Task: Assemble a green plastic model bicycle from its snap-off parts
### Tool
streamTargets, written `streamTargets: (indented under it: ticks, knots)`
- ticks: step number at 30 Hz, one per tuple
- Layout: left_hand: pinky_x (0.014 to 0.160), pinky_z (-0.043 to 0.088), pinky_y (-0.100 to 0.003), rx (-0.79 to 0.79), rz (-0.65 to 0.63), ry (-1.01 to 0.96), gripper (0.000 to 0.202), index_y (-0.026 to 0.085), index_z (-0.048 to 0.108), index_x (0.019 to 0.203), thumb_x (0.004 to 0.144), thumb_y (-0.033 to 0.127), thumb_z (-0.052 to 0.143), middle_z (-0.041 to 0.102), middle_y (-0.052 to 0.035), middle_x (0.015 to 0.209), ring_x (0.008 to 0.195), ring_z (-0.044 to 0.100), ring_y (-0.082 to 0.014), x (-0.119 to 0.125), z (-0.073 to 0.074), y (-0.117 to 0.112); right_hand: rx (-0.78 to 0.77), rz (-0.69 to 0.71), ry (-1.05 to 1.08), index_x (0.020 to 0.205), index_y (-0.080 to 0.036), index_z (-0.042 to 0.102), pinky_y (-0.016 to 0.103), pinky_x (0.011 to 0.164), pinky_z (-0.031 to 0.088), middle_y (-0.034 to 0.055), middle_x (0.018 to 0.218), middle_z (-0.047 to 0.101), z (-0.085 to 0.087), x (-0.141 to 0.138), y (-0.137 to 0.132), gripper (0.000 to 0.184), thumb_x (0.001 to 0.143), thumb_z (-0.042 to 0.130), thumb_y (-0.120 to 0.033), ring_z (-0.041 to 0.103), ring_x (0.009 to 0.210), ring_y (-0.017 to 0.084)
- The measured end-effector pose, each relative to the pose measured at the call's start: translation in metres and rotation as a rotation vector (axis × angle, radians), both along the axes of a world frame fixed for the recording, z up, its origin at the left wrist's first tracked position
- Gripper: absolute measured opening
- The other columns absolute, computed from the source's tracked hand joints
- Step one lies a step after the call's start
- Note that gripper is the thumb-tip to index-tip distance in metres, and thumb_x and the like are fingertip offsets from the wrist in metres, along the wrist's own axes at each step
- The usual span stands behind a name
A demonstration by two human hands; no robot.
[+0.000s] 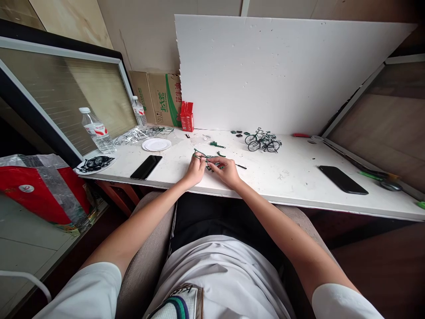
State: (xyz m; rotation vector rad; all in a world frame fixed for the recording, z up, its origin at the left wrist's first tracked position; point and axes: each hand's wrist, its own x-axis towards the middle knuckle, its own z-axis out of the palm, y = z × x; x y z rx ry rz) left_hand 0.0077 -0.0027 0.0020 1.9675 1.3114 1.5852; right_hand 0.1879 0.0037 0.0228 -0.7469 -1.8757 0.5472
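Near the table's front edge, my left hand (195, 170) is closed around a small green model bicycle frame (199, 153). The fingertips of my right hand (227, 171) pinch the same frame from the other side; any tiny part between them is too small to make out. More green pieces lie under and behind the fingers, partly hidden. A thin dark rod-like tool (241, 166) sticks out to the right of my right hand. Just beyond the hands lies a loose green part (217, 145). Assembled miniature bicycles (263, 141) stand farther back to the right.
On the left are a phone (146, 167), a white plate (156, 144), dark wheel-like parts (94, 163) on another plate, and a water bottle (98, 133). A red box (187, 117) stands behind. A black phone (343, 179) lies right. A white board (285, 75) backs the table.
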Motion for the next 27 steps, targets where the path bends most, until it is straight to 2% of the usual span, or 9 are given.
streamTargets:
  ticks: [5,16,27]
  knots:
    - [0.108,0.044,-0.043,0.022,-0.019,0.024,0.009,0.023,0.049,0.104,0.107,0.026,0.041,0.055,-0.0118,0.113,0.112,0.053,-0.0253,0.0017,0.0037,-0.0045,0.015,-0.014,-0.010,0.101,-0.023,0.083,0.035,0.077,0.063,0.0073,0.104,0.083,-0.0022,0.0009,0.0020,0.026,0.095,0.073,-0.047,0.078,0.094,0.025]
    - [0.105,0.043,-0.042,-0.019,-0.041,0.011,0.009,0.023,0.046,0.098,0.105,0.023,0.042,0.057,-0.0116,0.108,0.109,0.055,-0.0261,0.0037,0.0066,-0.0072,0.054,0.026,-0.026,0.101,-0.023,0.083,0.035,0.075,0.061,0.0083,0.106,0.083,-0.0034,0.0028,0.0015,0.021,0.096,0.073,-0.041,0.078,0.096,0.026]
    - [0.104,0.044,-0.042,-0.065,-0.080,0.005,0.011,0.023,0.047,0.095,0.106,0.023,0.044,0.058,-0.0099,0.103,0.108,0.057,-0.0253,0.0042,0.0071,-0.0075,0.049,0.031,-0.051,0.098,-0.024,0.083,0.036,0.075,0.061,0.0086,0.104,0.083,-0.0040,0.0028,0.0022,0.023,0.095,0.073,-0.044,0.078,0.094,0.027]
